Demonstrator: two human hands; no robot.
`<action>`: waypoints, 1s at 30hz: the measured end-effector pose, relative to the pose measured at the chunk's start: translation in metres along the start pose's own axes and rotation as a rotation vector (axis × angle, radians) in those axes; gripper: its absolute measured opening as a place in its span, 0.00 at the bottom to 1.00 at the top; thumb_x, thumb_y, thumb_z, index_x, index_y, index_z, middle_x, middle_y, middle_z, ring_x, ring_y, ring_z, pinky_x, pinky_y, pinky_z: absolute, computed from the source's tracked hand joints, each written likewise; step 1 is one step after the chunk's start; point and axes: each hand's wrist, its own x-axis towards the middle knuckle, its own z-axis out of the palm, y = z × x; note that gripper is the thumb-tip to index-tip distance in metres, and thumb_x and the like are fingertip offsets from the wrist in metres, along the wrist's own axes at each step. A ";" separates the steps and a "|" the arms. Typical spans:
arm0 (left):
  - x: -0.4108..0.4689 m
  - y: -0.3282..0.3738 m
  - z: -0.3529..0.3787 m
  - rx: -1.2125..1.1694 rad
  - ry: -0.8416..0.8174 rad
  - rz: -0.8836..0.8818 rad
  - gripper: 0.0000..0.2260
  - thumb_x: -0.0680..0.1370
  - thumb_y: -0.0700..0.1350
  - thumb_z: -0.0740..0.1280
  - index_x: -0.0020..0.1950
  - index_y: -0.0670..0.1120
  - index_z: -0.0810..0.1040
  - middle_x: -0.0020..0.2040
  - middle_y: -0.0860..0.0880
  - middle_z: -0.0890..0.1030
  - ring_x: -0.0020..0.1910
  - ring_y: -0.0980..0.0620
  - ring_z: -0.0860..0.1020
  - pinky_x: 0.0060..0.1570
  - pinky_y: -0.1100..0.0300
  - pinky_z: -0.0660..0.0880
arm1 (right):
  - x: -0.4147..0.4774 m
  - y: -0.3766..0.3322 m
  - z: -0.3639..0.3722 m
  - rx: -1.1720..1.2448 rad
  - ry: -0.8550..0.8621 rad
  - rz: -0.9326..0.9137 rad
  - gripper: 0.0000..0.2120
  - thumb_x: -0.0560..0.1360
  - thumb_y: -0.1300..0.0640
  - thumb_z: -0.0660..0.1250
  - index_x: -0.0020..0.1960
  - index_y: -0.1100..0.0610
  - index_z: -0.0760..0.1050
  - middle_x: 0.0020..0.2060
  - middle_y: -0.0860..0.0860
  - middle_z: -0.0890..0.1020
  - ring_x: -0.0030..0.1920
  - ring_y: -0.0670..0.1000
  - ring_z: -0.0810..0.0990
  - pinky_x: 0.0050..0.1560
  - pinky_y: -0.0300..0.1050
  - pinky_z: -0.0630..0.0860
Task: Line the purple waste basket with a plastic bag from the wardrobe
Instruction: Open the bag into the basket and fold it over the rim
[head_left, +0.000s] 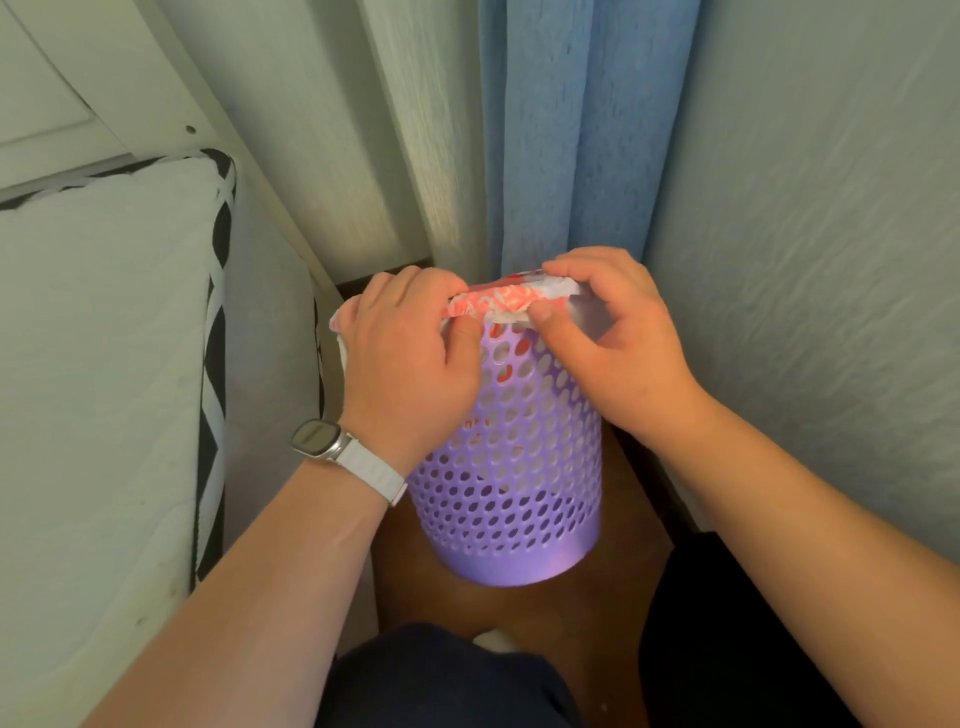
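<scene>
A purple waste basket (514, 488) with round holes stands upright on the dark wooden floor, in a narrow gap between a bed and a wall. A white plastic bag with red print (498, 304) is bunched along the basket's near rim, and more of it shows white through the holes. My left hand (405, 358) grips the bag at the left of the rim, fingers curled over the edge. My right hand (608, 332) pinches the bag at the right of the rim between thumb and fingers. The inside of the basket is hidden.
A white mattress (98, 374) with black-and-white edging fills the left. A blue curtain (582, 135) hangs behind the basket, beside a white textured wall (810, 260) on the right. My dark-clothed knees (447, 680) are just in front of the basket.
</scene>
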 end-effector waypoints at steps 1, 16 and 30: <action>0.000 0.000 0.000 -0.022 0.011 -0.004 0.07 0.75 0.48 0.60 0.45 0.47 0.76 0.41 0.52 0.75 0.43 0.46 0.74 0.48 0.51 0.66 | 0.000 0.001 0.000 -0.015 -0.003 -0.014 0.17 0.74 0.48 0.67 0.57 0.58 0.78 0.53 0.49 0.77 0.57 0.53 0.76 0.62 0.50 0.71; -0.002 0.015 -0.001 0.084 0.013 0.110 0.12 0.77 0.52 0.64 0.59 0.51 0.78 0.52 0.53 0.80 0.55 0.49 0.75 0.70 0.41 0.57 | -0.004 -0.018 0.007 -0.205 0.169 0.059 0.14 0.72 0.45 0.65 0.45 0.56 0.73 0.42 0.48 0.71 0.45 0.53 0.70 0.48 0.49 0.66; 0.000 0.003 0.004 -0.098 0.051 -0.024 0.05 0.76 0.44 0.60 0.45 0.46 0.76 0.41 0.54 0.73 0.43 0.49 0.72 0.49 0.49 0.67 | 0.000 -0.010 0.000 -0.064 0.048 0.024 0.18 0.72 0.45 0.69 0.54 0.56 0.78 0.52 0.50 0.77 0.55 0.52 0.74 0.59 0.49 0.71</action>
